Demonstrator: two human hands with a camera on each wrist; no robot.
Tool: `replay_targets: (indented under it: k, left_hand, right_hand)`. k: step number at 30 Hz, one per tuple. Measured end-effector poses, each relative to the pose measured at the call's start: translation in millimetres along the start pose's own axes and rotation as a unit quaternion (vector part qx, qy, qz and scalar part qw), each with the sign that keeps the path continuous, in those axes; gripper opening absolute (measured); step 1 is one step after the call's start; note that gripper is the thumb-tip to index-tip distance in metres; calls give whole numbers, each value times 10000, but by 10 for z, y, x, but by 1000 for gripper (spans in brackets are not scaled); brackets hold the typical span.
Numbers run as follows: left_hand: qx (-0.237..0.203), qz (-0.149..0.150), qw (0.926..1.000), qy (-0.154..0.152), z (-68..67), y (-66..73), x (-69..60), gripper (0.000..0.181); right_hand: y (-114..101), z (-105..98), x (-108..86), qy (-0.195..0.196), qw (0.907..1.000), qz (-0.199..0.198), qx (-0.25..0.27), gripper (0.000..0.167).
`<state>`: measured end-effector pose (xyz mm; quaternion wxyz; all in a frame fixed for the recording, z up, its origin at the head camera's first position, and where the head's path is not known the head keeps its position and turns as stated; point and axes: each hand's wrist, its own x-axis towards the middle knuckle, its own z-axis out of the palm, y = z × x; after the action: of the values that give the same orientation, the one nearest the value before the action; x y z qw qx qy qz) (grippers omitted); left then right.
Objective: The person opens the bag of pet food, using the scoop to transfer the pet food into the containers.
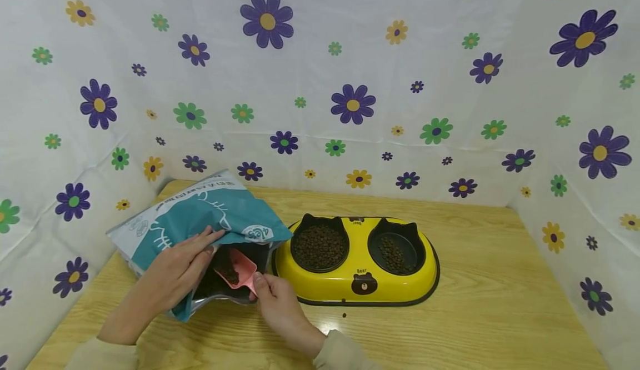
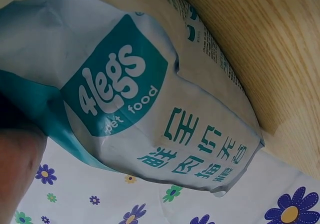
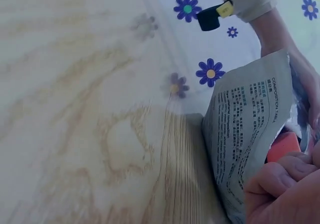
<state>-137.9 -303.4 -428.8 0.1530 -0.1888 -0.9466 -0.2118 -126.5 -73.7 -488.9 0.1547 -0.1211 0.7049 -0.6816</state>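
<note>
A teal and silver pet food bag (image 1: 190,214) lies on its side at the table's left, its mouth facing right. My left hand (image 1: 172,273) rests on the bag at the mouth's edge, thumb side at the opening. By its handle my right hand (image 1: 285,309) grips a pink scoop (image 1: 246,270), whose bowl is in the bag's mouth with brown kibble in it. In the left wrist view the printed bag (image 2: 120,79) fills the middle. The right wrist view shows the right hand (image 3: 287,189) with part of the scoop (image 3: 283,146) at the bag's opening.
A yellow double bowl stand (image 1: 357,248) is right of the bag. Its left bowl holds much kibble (image 1: 320,246), the right one a smaller pile (image 1: 392,254). One loose pellet (image 1: 344,315) lies in front on the wooden table (image 1: 490,292). Flowered cloth (image 1: 310,70) surrounds the back and sides.
</note>
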Motion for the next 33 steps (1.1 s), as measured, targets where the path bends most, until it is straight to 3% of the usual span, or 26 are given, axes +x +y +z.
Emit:
replay_targets:
  k: [5,11,15,22,27,33]
  left_hand:
    - [-24,-53,10000,-31,-9,-4,-13,38]
    - [-84,-149,9996,-219,-22,4,-28,39]
    - [-100,-111,9997,-216,-23,-3,-20,39]
    - [-29,-1,9999,-156,-26,-14,-12,39]
    - [74,87,9999,-35,-32,-15,-7,38]
    - [25,89,9999,-59,-19,-3,4,38]
  right_hand:
    - [47,-60,-14,-578,9921,648,905,42]
    - [90,-141,-24,-783,9859,915,1163,41]
    - [55,-240,-30,-970,9868,707,1089,43]
    - [38,-526,-3,-1315,9847,-208,1124,60]
    - [22,-677,-29,-1307,9815,-319,1361,61]
    - [59,-890,-120,-1281,9840,-390,1173,57]
